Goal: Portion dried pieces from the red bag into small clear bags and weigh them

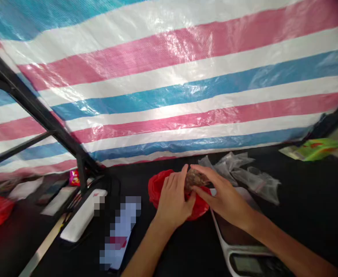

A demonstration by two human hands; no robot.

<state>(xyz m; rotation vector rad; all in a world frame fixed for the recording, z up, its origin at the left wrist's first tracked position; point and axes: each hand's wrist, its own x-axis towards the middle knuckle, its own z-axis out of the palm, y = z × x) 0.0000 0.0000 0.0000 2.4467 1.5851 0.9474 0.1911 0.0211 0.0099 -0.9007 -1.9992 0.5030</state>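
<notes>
Your left hand (173,202) is curled down on the red bag (157,186), fingers gripping the plastic and thumb up against the brown lump (194,177). Your right hand (223,198) comes in from the other side, thumb and fingertips pinched on that same lump, so both hands meet on it right at the bag's mouth. The lump sits half out of the red plastic, above the dark table (301,200), not on anything else. Just under your right wrist lies the scale (232,234), with nothing showing on the part of its platform you can see; its display is too dim to read. Behind your hands lie crumpled clear bags (252,177), a green packet (313,149) far right, a white device (80,217) to the left, and the striped tarp (186,77) over everything.
</notes>
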